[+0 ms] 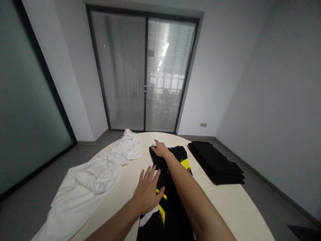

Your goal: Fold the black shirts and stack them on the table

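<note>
A black T-shirt (173,207) with yellow and white print lies lengthwise on the table in front of me, its sides folded in. My left hand (147,190) rests flat on its left part, fingers spread over the white and yellow print. Farther off, my right hand (161,149) is at the shirt's far left corner, thumb and index finger apart. A small white bit (153,143) shows beside those fingertips; I cannot make out what it is. My right forearm crosses over the shirt and hides part of it.
A rumpled white cloth (100,170) covers the left side of the pale rounded table (233,207) and hangs over its edge. To the right sits a stack of folded black garments (215,162). Beyond the table stand a glass door with blinds (165,93) and white walls.
</note>
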`<act>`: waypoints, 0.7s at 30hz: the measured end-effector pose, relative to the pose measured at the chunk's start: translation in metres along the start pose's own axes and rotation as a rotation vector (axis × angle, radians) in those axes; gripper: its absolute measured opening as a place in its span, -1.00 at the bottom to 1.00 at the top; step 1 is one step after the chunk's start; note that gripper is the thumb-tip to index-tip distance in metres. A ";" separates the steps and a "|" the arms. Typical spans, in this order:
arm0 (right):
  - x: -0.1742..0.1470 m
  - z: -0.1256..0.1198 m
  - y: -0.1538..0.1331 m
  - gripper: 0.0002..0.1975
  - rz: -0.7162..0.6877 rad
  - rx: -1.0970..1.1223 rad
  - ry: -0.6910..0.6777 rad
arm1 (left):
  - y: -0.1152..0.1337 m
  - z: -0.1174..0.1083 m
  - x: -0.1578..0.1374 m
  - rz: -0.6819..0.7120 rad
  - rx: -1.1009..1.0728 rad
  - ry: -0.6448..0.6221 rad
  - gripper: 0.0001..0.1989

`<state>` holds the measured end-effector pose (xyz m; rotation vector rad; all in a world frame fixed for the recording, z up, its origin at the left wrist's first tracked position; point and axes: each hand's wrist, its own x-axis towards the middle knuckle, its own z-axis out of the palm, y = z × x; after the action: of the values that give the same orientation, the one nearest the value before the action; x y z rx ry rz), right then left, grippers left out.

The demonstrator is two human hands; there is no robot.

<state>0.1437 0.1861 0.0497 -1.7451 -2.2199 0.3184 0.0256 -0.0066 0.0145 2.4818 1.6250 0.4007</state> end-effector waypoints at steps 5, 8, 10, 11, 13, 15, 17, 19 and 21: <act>0.011 0.011 0.003 -0.67 -0.013 0.002 -0.007 | -0.002 0.003 0.001 0.010 -0.031 0.031 -0.29; 0.017 0.007 0.009 -0.69 0.063 0.030 0.069 | -0.003 0.006 0.002 -0.007 -0.042 0.052 -0.25; 0.020 0.004 0.016 -0.65 0.120 0.051 0.117 | -0.003 0.008 0.003 -0.016 -0.050 0.059 -0.20; 0.021 0.003 0.020 -0.66 0.136 0.062 0.126 | -0.004 0.008 0.003 -0.022 -0.054 0.063 -0.19; 0.020 0.002 0.027 -0.70 0.140 0.085 0.121 | -0.004 0.009 0.004 -0.034 -0.060 0.067 -0.18; 0.018 0.002 0.032 -0.74 0.133 0.106 0.115 | -0.004 0.009 0.004 -0.034 -0.059 0.066 -0.20; 0.015 0.001 0.036 -0.76 0.139 0.123 0.132 | -0.005 0.009 0.005 -0.022 -0.053 0.059 -0.23; 0.012 -0.002 0.037 -0.74 0.152 0.137 0.168 | -0.005 0.008 0.005 -0.012 -0.044 0.051 -0.24; 0.009 -0.005 0.037 -0.70 0.160 0.147 0.202 | -0.004 0.008 0.004 -0.010 -0.039 0.051 -0.23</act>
<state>0.1772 0.2032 0.0419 -1.7925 -1.8746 0.3160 0.0256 -0.0008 0.0064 2.4535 1.6312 0.4940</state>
